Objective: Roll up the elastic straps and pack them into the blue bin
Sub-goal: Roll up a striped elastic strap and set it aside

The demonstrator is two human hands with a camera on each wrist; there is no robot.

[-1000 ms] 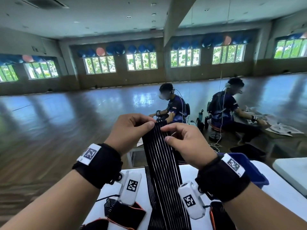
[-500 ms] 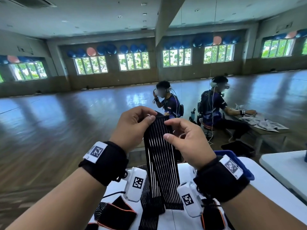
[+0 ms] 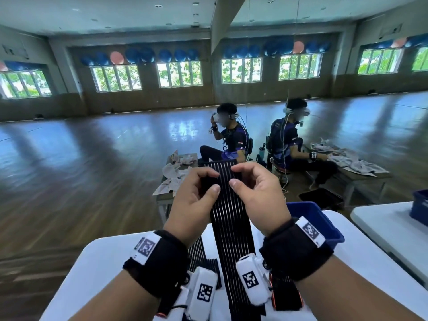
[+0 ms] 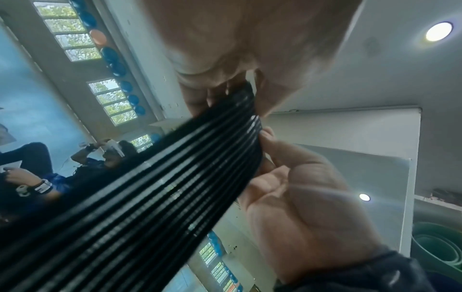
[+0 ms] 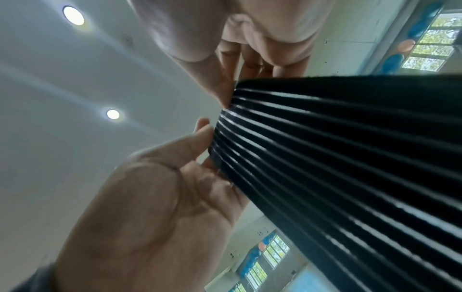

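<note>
Up top, strap [image 3: 228,205] end between left hand [image 3: 192,200] and right hand [image 3: 259,200] grips

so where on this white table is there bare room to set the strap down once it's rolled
Bare white table lies left of the left hand, and more to the right, between the blue bin and the near edge. The middle is crowded: the strap drapes there among other dark straps.

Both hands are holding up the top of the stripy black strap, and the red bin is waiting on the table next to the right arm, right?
Almost. Both hands, left and right, do hold the stripy black strap by its top, but the bin beside the right arm is blue, not red. The head view shows it.
</note>
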